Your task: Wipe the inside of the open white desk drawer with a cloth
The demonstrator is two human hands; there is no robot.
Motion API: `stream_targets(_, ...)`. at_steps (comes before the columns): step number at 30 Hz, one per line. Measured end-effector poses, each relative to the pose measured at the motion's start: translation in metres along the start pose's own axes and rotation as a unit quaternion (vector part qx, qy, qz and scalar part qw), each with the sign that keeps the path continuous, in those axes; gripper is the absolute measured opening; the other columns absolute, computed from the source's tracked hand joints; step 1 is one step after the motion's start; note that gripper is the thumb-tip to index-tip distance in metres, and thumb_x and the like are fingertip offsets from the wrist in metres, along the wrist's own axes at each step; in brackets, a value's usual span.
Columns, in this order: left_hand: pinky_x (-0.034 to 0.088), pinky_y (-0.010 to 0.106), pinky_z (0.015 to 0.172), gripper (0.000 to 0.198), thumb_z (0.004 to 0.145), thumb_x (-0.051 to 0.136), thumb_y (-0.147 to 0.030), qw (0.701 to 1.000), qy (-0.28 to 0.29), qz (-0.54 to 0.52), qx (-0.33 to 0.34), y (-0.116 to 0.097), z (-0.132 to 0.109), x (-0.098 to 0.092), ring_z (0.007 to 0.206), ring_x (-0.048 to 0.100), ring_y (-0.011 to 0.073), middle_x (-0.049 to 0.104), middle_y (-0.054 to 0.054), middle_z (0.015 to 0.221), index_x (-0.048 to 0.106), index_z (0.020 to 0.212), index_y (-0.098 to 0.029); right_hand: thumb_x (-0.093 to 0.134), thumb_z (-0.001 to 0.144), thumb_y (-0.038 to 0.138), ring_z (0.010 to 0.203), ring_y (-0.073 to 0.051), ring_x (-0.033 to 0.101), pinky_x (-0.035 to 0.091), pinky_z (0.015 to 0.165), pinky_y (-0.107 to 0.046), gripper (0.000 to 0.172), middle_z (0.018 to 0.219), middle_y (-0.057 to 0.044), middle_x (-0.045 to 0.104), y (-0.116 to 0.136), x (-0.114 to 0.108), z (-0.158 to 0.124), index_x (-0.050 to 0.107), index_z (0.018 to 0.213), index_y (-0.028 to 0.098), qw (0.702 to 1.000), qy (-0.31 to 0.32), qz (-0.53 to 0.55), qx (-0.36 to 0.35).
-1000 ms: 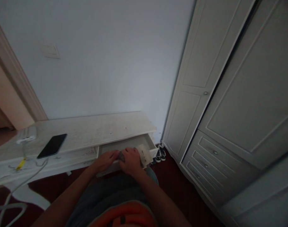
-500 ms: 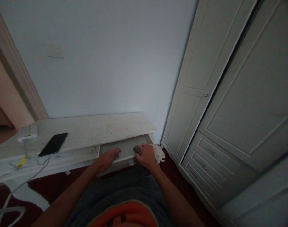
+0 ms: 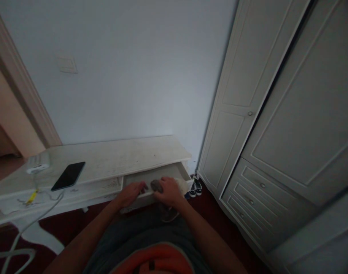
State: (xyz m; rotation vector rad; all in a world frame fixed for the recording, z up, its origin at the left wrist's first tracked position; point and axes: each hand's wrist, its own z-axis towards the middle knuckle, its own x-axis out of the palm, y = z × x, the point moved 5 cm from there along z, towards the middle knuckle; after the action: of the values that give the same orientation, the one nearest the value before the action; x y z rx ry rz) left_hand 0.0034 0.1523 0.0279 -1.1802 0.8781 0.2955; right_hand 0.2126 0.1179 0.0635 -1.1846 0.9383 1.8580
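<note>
A low white console table (image 3: 111,158) stands against the wall with its right drawer (image 3: 151,177) pulled open. My left hand (image 3: 131,193) rests on the drawer's front edge, fingers curled over it. My right hand (image 3: 168,190) is closed on a pale cloth (image 3: 181,185) at the drawer's front rim. A small dark grey thing (image 3: 156,185) shows at my right hand's fingertips; I cannot make out what it is.
A black phone (image 3: 68,176) and a white adapter (image 3: 37,163) with a cable (image 3: 25,228) lie on the table's left part. A tall white wardrobe (image 3: 276,125) fills the right side. Dark shoes (image 3: 195,187) sit on the floor by the wardrobe's corner.
My right hand with the cloth swept right along the drawer's front to its corner, then came back toward the middle. My left hand stayed on the drawer edge.
</note>
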Motion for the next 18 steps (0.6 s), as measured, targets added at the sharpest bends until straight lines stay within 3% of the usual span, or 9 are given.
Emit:
stream_targets(4, 0.052, 0.036, 0.084, 0.076, 0.103, 0.016, -0.069, 1.000, 0.002, -0.006, -0.007, 0.000, 0.000, 0.000, 0.085, 0.068, 0.0229, 0.077, 0.005, 0.090, 0.078, 0.103, -0.023, 0.064, 0.091, 0.041, 0.093, -0.023, 0.061, 0.037, 0.080, -0.032, 0.023, 0.097, -0.006, 0.068, -0.062, -0.024, -0.013, 0.072, 0.100, 0.021, 0.995, -0.012, -0.029, 0.096)
stream_targets(7, 0.051, 0.036, 0.083, 0.076, 0.102, 0.018, -0.071, 1.000, 0.003, -0.009, -0.008, -0.002, 0.000, 0.000, 0.084, 0.068, 0.0230, 0.077, 0.005, 0.089, 0.078, 0.103, -0.024, 0.064, 0.091, 0.041, 0.102, -0.025, 0.061, 0.038, 0.089, -0.036, 0.025, 0.102, -0.008, 0.069, -0.064, -0.024, -0.016, 0.071, 0.102, 0.021, 0.993, -0.030, -0.037, 0.112)
stream_targets(9, 0.052, 0.036, 0.081, 0.077, 0.102, 0.018, -0.071, 1.000, 0.003, -0.011, -0.008, -0.003, 0.000, 0.000, 0.083, 0.068, 0.0229, 0.077, 0.005, 0.088, 0.078, 0.103, -0.024, 0.064, 0.091, 0.045, 0.107, -0.028, 0.060, 0.037, 0.097, -0.041, 0.028, 0.107, -0.009, 0.069, -0.039, -0.013, -0.011, 0.071, 0.104, 0.021, 0.993, -0.041, -0.029, 0.105)
stream_targets(12, 0.054, 0.037, 0.082, 0.078, 0.101, 0.017, -0.072, 1.000, -0.007, -0.015, -0.007, -0.005, -0.001, -0.003, 0.080, 0.068, 0.0238, 0.077, 0.005, 0.085, 0.076, 0.099, -0.022, 0.064, 0.090, 0.052, 0.110, -0.030, 0.059, 0.038, 0.100, -0.047, 0.037, 0.110, -0.011, 0.069, 0.023, 0.016, 0.005, 0.071, 0.108, 0.021, 0.997, -0.034, -0.001, 0.065)
stream_targets(15, 0.053, 0.041, 0.097, 0.074, 0.101, 0.019, -0.072, 0.999, -0.040, -0.012, -0.001, -0.009, -0.005, -0.012, 0.097, 0.069, 0.0270, 0.079, 0.008, 0.099, 0.074, 0.099, -0.022, 0.067, 0.087, 0.059, 0.114, -0.032, 0.058, 0.042, 0.099, -0.047, 0.058, 0.123, -0.013, 0.068, 0.082, 0.035, 0.023, 0.066, 0.128, 0.018, 0.998, -0.035, 0.044, -0.026)
stream_targets(18, 0.049, 0.042, 0.108, 0.064, 0.102, 0.029, -0.069, 0.998, -0.061, -0.022, 0.002, -0.014, -0.012, -0.021, 0.113, 0.067, 0.0280, 0.077, 0.009, 0.117, 0.070, 0.116, -0.022, 0.069, 0.087, 0.066, 0.116, -0.031, 0.059, 0.044, 0.099, -0.043, 0.067, 0.130, -0.014, 0.066, 0.093, 0.029, 0.029, 0.064, 0.133, 0.017, 0.990, -0.036, 0.085, -0.102)
